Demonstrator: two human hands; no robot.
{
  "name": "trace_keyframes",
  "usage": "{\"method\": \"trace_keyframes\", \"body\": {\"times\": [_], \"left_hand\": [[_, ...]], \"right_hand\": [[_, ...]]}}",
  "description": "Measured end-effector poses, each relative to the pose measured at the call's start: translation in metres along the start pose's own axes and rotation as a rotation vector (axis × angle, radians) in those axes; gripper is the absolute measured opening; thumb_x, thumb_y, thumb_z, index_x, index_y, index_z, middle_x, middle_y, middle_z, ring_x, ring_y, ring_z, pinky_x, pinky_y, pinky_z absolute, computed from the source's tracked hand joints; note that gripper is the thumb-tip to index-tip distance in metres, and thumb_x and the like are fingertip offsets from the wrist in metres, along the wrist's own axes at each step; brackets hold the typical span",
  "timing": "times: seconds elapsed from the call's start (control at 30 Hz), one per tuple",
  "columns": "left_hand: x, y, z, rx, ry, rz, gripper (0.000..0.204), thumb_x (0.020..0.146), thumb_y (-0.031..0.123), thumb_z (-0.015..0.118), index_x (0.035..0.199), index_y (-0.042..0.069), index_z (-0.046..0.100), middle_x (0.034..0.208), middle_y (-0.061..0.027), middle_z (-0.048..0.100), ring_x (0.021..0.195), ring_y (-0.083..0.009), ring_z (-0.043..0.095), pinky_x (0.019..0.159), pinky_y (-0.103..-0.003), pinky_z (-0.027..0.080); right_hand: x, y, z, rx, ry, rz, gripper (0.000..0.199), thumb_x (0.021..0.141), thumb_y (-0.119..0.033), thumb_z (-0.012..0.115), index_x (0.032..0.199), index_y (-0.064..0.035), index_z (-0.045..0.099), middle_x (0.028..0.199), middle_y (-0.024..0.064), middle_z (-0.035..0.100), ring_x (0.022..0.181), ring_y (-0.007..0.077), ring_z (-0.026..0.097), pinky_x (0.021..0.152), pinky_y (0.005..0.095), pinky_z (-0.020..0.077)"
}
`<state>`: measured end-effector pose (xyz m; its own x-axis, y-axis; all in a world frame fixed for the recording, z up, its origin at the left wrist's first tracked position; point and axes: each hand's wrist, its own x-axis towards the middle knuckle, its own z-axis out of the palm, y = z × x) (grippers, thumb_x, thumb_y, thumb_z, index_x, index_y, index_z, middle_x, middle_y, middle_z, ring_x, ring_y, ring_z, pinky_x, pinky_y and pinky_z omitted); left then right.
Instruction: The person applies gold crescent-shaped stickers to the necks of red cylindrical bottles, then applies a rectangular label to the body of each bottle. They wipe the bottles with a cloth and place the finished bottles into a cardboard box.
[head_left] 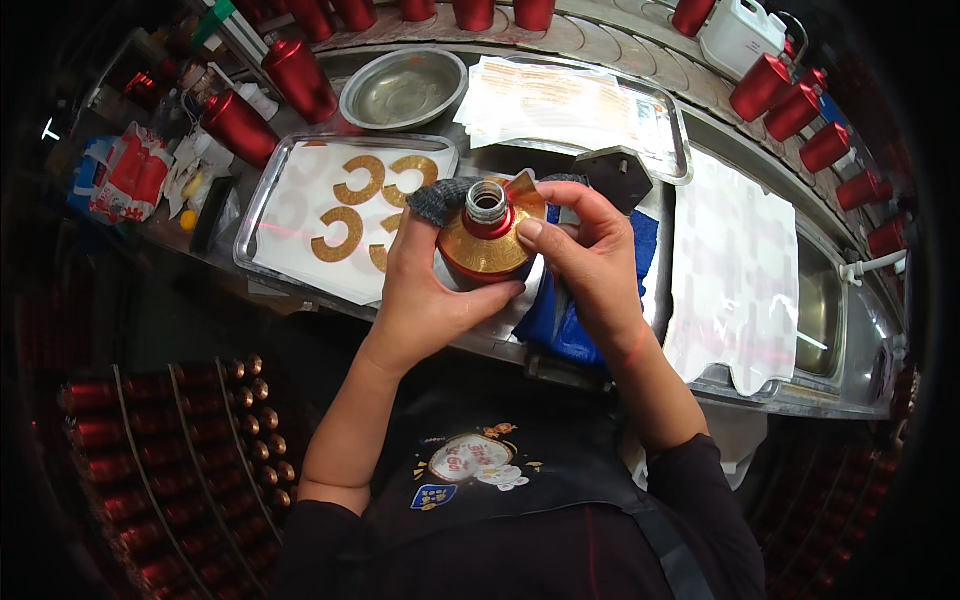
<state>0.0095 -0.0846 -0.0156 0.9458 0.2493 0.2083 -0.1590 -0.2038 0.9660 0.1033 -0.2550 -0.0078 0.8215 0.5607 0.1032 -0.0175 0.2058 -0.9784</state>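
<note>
Upright in front of me is a red bottle with a bare threaded glass neck (487, 203), its open mouth facing up. My left hand (425, 300) is closed around its side, and dark grey knitted fabric (437, 203) covers fingertips of that hand. A gold foil label (472, 248) wraps the bottle's sloping shoulder. One end of the label stands up beside the neck. My right hand (592, 262) grips the label there, thumb pressed on the gold surface and index finger behind the raised end. The bottle's lower body is mostly hidden by my hands.
Left, a metal tray (243, 247) holds a white sheet with several C-shaped gold labels (360, 180). Behind stand a metal bowl (403, 90) and printed sheets (545, 105). A blue cloth (572, 330) lies under my right wrist. Red bottles (300, 80) line the conveyor; a sink (820, 310) is right.
</note>
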Motion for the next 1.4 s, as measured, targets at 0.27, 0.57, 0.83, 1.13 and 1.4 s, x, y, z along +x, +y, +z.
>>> {"method": "trace_keyframes", "body": {"times": [0.27, 0.57, 0.83, 1.13, 1.4], "left_hand": [[0.002, -0.001, -0.014, -0.29, -0.158, -0.078, 0.086, 0.068, 0.017, 0.094, 0.142, 0.006, 0.05, 0.133, -0.0061, 0.059, 0.124, -0.0176, 0.057, 0.11, -0.035, 0.042], [0.014, 0.003, -0.023, -0.423, -0.201, -0.175, 0.082, 0.075, 0.021, 0.087, 0.145, 0.002, 0.05, 0.145, -0.0135, 0.056, 0.131, -0.0227, 0.055, 0.114, -0.038, 0.041], [0.008, 0.011, -0.014, -0.34, -0.11, -0.136, 0.051, 0.086, 0.011, 0.074, 0.134, 0.003, 0.059, 0.123, -0.0064, 0.065, 0.114, -0.0144, 0.062, 0.101, -0.032, 0.05], [0.007, 0.015, 0.0, -0.312, -0.018, -0.133, 0.055, 0.083, 0.012, 0.08, 0.132, 0.002, 0.058, 0.122, -0.0083, 0.066, 0.112, -0.0149, 0.063, 0.099, -0.031, 0.051], [0.006, 0.018, 0.001, -0.275, -0.016, -0.151, 0.057, 0.082, 0.013, 0.076, 0.135, 0.001, 0.055, 0.135, -0.0144, 0.06, 0.12, -0.0198, 0.061, 0.104, -0.035, 0.048]], "right_hand": [[-0.005, 0.0, 0.004, -0.005, 0.016, -0.01, 0.026, 0.092, -0.01, 0.076, 0.115, -0.0027, 0.066, 0.09, 0.0006, 0.071, 0.061, -0.0007, 0.052, 0.051, 0.0151, 0.0352], [-0.011, -0.001, 0.003, 0.074, 0.092, 0.083, 0.031, 0.095, -0.015, 0.07, 0.123, -0.0016, 0.064, 0.086, -0.0032, 0.064, 0.06, -0.0001, 0.048, 0.053, 0.0166, 0.0361], [-0.01, -0.004, 0.002, 0.119, -0.031, 0.186, 0.044, 0.088, -0.005, 0.076, 0.127, -0.0001, 0.056, 0.114, 0.0035, 0.066, 0.076, 0.0021, 0.06, 0.067, 0.0171, 0.0473], [0.005, -0.006, 0.0, 0.071, -0.058, 0.266, 0.029, 0.091, -0.006, 0.073, 0.115, -0.0002, 0.057, 0.11, 0.0039, 0.065, 0.081, 0.0044, 0.065, 0.075, 0.0186, 0.0526], [0.009, -0.009, -0.002, 0.177, -0.044, 0.307, 0.03, 0.091, -0.006, 0.072, 0.117, -0.0001, 0.057, 0.111, 0.0045, 0.064, 0.075, 0.0023, 0.061, 0.066, 0.0168, 0.0486]]}}
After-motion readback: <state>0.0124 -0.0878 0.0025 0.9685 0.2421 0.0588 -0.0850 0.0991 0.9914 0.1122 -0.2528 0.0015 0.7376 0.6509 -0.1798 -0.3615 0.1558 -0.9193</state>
